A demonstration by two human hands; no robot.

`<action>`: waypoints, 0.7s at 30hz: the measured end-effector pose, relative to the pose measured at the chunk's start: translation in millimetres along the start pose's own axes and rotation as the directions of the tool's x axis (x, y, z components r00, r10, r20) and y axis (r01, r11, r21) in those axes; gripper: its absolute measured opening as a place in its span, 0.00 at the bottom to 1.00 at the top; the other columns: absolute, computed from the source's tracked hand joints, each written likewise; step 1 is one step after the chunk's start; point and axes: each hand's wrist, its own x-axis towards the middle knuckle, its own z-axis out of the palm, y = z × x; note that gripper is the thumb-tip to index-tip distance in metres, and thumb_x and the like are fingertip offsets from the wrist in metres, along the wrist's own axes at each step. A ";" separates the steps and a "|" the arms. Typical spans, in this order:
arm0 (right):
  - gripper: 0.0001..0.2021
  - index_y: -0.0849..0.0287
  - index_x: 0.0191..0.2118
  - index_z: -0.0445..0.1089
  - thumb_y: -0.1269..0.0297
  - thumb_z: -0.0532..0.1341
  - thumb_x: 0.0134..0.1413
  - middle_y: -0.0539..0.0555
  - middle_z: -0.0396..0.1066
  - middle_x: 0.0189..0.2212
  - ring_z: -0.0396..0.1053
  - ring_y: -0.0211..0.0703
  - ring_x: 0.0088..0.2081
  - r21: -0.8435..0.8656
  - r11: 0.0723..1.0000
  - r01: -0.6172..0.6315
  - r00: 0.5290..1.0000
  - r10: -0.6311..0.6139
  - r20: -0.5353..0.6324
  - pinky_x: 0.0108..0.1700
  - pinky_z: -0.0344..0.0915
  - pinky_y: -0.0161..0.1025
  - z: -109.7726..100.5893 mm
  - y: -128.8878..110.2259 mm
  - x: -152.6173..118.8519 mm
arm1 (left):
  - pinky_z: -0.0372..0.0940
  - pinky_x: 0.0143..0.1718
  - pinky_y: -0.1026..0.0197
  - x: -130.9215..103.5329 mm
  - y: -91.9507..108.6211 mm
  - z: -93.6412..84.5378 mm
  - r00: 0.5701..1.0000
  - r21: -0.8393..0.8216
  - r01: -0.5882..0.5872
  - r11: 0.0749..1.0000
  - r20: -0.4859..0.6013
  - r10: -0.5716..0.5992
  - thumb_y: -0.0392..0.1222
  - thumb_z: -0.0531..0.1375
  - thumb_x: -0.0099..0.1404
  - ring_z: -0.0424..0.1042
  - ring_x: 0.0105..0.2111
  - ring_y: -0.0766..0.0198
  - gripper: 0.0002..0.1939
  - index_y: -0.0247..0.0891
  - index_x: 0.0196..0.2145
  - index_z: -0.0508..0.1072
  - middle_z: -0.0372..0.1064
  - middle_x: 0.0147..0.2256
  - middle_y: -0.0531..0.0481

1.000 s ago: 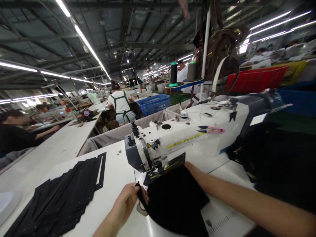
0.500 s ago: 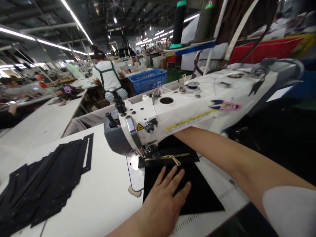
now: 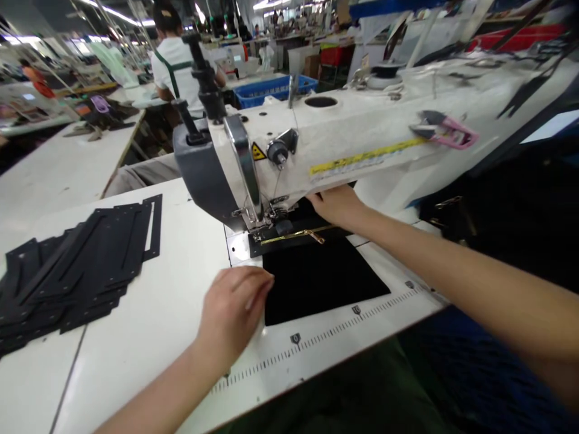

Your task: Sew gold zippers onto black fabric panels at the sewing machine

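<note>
A black fabric piece (image 3: 323,280) lies on the sewing machine bed, with a gold-toothed zipper (image 3: 289,237) in a dark strip along its far side. The zipper's gold pull points toward me. My left hand (image 3: 230,310) is closed, thumb and fingers pinching the fabric's left edge. Beneath the machine arm, my right hand (image 3: 339,205) grips the black fabric behind the zipper; its fingertips are partly hidden. The sewing machine (image 3: 271,150) has its presser foot at the zipper's left end, where a small light shines.
Several dark frame-shaped pieces (image 3: 90,265) lie piled on the white table (image 3: 181,265) at left. Pink-handled thread snips (image 3: 452,132) rest against the machine arm above a yellow tape measure (image 3: 371,155). Behind are a blue crate (image 3: 271,90) and a co-worker (image 3: 174,66).
My left hand has gone from lying flat on the fabric to pinching its left edge. The right hand has come partly out from behind the machine arm. The view has tilted down and closer.
</note>
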 end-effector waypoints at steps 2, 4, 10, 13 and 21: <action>0.09 0.63 0.31 0.70 0.67 0.54 0.57 0.56 0.70 0.29 0.67 0.45 0.34 -0.006 1.000 0.013 1.000 -0.013 -0.004 0.38 0.64 0.44 -2.1 -17.5 -20.4 | 0.66 0.41 0.47 -0.7 -23.3 -2.5 0.999 0.185 0.037 0.982 -0.021 -0.033 0.40 0.56 0.62 0.70 0.42 0.53 0.11 0.36 0.42 0.70 0.70 0.43 0.41; 0.09 0.63 0.33 0.71 0.68 0.53 0.58 0.55 0.72 0.31 0.68 0.45 0.36 0.055 0.989 0.137 0.990 -0.138 0.019 0.40 0.64 0.43 0.6 -40.7 -39.7 | 0.61 0.48 0.44 2.7 -40.3 3.4 1.000 0.252 -0.013 0.968 0.006 0.012 0.39 0.54 0.63 0.69 0.45 0.52 0.12 0.33 0.43 0.70 0.69 0.45 0.39; 0.13 0.72 0.45 0.67 0.76 0.52 0.56 0.64 0.66 0.48 0.62 0.47 0.51 0.074 0.948 0.310 0.942 -0.317 0.114 0.53 0.59 0.43 33.5 -68.7 -42.0 | 0.62 0.49 0.48 11.4 -46.2 19.4 0.994 0.294 -0.099 0.951 -0.011 0.107 0.34 0.51 0.64 0.71 0.42 0.56 0.11 0.33 0.35 0.73 0.72 0.40 0.40; 0.13 0.70 0.45 0.67 0.77 0.51 0.55 0.63 0.66 0.48 0.63 0.44 0.51 0.120 0.928 0.354 0.922 -0.367 0.122 0.51 0.62 0.41 39.7 -60.0 -32.5 | 0.64 0.48 0.48 11.0 -44.3 18.5 0.992 0.289 -0.119 0.950 -0.009 0.127 0.33 0.50 0.64 0.71 0.42 0.56 0.11 0.32 0.36 0.73 0.72 0.39 0.39; 0.14 0.71 0.43 0.67 0.80 0.52 0.51 0.63 0.67 0.46 0.63 0.45 0.50 0.159 0.902 0.402 0.896 -0.423 0.134 0.51 0.62 0.41 34.4 -58.6 -29.1 | 0.65 0.47 0.51 13.9 -53.6 18.4 0.968 0.260 -0.245 0.934 0.020 0.249 0.33 0.51 0.63 0.72 0.41 0.57 0.10 0.33 0.35 0.73 0.73 0.38 0.40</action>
